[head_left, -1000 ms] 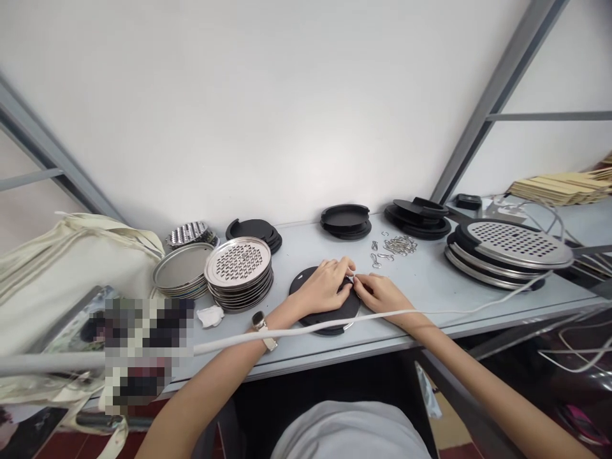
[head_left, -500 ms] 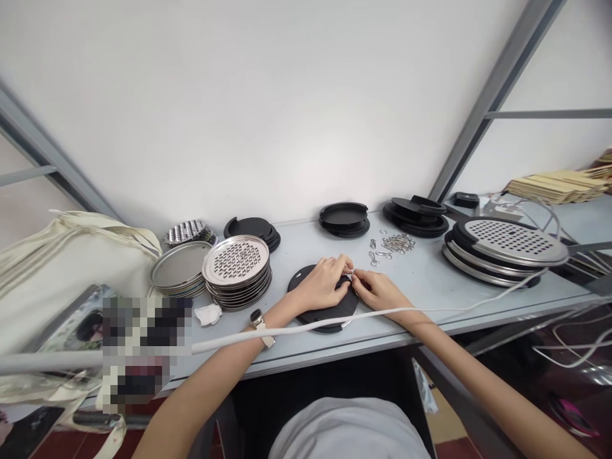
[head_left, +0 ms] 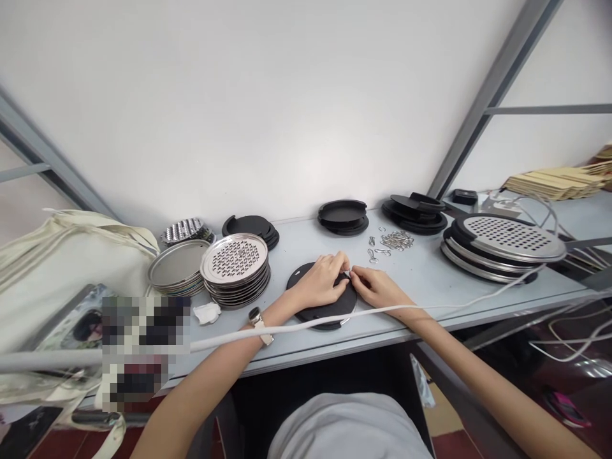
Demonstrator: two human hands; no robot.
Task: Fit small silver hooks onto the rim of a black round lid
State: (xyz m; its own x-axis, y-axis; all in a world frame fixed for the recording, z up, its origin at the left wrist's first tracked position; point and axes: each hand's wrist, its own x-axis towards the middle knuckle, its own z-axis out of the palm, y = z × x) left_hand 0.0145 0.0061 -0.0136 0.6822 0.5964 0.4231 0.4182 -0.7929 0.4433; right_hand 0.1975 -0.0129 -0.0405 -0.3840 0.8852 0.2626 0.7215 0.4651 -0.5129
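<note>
On the grey table in front of me lies a black round disc (head_left: pixel 318 313), with a bit of silvery rim showing at its lower right. My left hand (head_left: pixel 325 280) lies over the disc, its fingers curled and gripping near the right edge. Close beside it, my right hand (head_left: pixel 375 287) has thumb and fingers pinched together at that same edge. A tiny light-coloured bit shows between the fingertips of both hands, too small to name. Behind my right hand lies a pile of small metal clips (head_left: pixel 398 240), with several loose ones around it.
Left of the disc stand stacked metal grater plates (head_left: pixel 235 258) and plain metal plates (head_left: pixel 179 264). Black round parts (head_left: pixel 342 213) sit along the wall. At right is a stack topped by a perforated plate (head_left: pixel 511 236). A white cable (head_left: pixel 430 307) crosses above my forearms.
My hands stay at the disc's right edge with only slight finger movement. The small light bit between the fingertips shows a little more. The view has shifted slightly.
</note>
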